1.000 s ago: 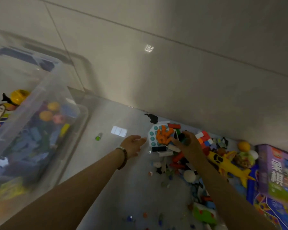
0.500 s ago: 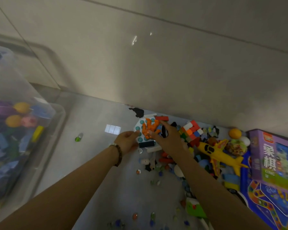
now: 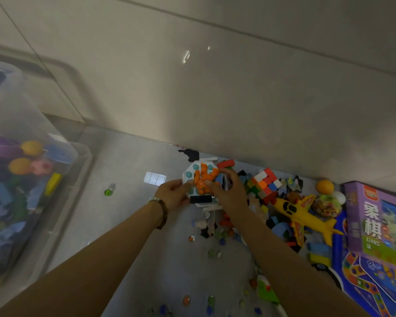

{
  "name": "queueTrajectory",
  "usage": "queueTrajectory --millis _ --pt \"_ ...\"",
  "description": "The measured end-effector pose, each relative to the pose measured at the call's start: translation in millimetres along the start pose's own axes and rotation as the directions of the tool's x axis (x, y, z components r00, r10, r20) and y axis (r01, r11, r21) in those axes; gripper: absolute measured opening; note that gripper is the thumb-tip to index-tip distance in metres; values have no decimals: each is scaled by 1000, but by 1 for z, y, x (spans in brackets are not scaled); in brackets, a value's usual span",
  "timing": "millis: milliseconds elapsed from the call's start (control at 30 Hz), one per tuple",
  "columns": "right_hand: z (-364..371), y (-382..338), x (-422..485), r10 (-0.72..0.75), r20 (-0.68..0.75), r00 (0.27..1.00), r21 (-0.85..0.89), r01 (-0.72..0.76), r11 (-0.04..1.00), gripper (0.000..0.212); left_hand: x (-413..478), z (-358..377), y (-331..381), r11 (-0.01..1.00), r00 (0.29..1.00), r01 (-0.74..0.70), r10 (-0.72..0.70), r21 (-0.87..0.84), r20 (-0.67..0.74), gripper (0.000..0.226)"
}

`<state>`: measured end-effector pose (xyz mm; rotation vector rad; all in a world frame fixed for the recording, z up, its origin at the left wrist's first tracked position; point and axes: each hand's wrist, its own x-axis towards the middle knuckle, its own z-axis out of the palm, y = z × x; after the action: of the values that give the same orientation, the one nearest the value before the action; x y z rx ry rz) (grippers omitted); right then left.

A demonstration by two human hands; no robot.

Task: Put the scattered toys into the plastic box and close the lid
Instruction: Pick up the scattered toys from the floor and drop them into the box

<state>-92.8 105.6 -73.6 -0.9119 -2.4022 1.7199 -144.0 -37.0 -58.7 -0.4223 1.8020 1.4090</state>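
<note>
Toy: white dotted board bearing orange pieces.
Left hand pinches its 9 o'clock edge; right hand grips its 3 o'clock side; plastic box well apart at 9 o'clock.

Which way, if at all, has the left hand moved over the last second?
Yes: rightward, away from the green marble, until the left hand holds the white dotted board by its left edge.

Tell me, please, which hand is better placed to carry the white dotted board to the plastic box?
Probably left. The left hand grips the white dotted board at its left edge, the side toward the plastic box. The right hand curls over the orange pieces, farther from the box.
</note>
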Motion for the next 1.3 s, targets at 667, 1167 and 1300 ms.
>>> queueTrajectory --millis 667,1167,1300 --pt "11 -159 -55 -167 -5 986 83 167 982 31 -106 -76 73 971 991 -116 127 -207 41 32" --pt "246 -333 -154 -247 320 915 146 210 967 29 -226 -359 68 949 955 -237 189 -208 -229 27" --pt "278 -315 -143 -58 427 902 49 40 998 27 -198 -382 39 968 954 -185 136 -168 -269 43"
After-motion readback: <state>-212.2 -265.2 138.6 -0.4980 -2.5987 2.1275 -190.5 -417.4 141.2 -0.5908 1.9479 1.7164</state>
